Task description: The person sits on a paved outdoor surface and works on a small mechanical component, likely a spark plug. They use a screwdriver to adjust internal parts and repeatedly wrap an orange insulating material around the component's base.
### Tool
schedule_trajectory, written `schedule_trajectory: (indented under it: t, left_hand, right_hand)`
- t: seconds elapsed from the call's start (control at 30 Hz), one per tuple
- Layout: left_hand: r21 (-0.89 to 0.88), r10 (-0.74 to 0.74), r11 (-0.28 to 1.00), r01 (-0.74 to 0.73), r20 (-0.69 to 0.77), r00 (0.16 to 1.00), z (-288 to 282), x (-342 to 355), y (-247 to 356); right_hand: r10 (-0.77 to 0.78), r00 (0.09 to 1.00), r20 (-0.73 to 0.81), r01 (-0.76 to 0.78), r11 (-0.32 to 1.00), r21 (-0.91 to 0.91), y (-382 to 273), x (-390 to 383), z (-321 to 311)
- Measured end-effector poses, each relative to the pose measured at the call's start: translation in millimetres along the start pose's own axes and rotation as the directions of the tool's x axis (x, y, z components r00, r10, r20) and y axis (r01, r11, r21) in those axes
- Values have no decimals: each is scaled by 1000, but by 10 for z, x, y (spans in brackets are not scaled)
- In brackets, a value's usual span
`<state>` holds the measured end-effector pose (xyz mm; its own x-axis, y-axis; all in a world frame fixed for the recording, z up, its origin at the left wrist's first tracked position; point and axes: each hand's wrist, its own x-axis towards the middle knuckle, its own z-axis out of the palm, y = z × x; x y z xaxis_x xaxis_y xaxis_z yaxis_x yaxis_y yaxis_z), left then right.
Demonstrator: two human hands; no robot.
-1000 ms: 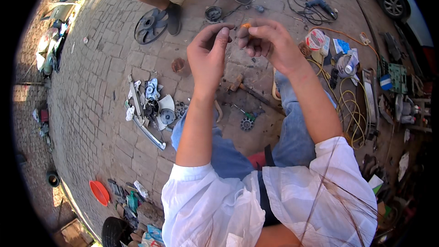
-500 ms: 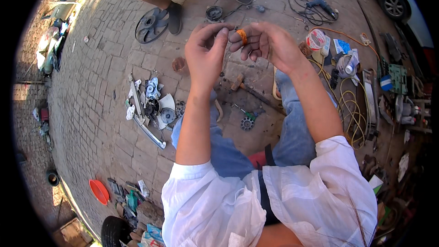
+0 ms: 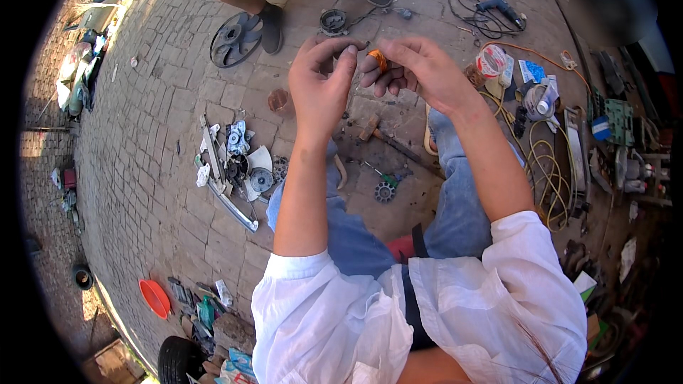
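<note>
My left hand (image 3: pixel 324 75) is raised in front of me, thumb and forefinger brought together. A tiny dark tip shows at their ends, too small to name. Close beside it, my right hand (image 3: pixel 420 71) has its fingers curled and the thumb pressed down by an orange band (image 3: pixel 378 60). Whether the band is wrapped round a finger or only pinched is unclear. Grime darkens the fingers of both hands. Below them, a hammer (image 3: pixel 398 144) lies on the paving between my knees, with a green-handled tool (image 3: pixel 388 180) and a grey toothed wheel (image 3: pixel 384 192) nearer to me.
Loose metal and plastic parts (image 3: pixel 238 163) lie at my left. Ahead are a fan wheel (image 3: pixel 236 39), a round motor part (image 3: pixel 333 21) and another person's shoe (image 3: pixel 271 28). To the right are a heat gun (image 3: pixel 501 8), yellow cable (image 3: pixel 548 178) and a tape roll (image 3: pixel 491 61).
My right thumb has come down to the orange band, and the right fingers have shifted slightly. My left hand has barely moved.
</note>
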<state>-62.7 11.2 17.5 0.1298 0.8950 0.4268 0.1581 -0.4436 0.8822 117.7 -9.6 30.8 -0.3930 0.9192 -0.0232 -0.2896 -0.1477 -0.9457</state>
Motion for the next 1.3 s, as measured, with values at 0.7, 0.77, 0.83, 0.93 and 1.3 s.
schedule_trajectory:
  t: [0.7,0.77,0.83,0.93,1.3]
  left_hand:
    - [19,-77,997,75,156,985,163,-67,1]
    - [41,-75,997,70,131,988,184,-74,24]
    - [52,-50,998,45,103,993,189,-78,35]
    - [-44,-107,993,108,16,994,202,-81,9]
    - [-462,-414,767,444,171,894,227,-64,78]
  right_hand:
    - [-25,985,-173,121,812,570,34,43,-102]
    - [-30,988,-155,116,800,589,65,48,-148]
    - [-42,989,-141,116,811,574,81,55,-163]
    - [-8,971,-239,107,910,401,37,29,-93]
    - [-48,972,-229,111,957,269,41,36,-52]
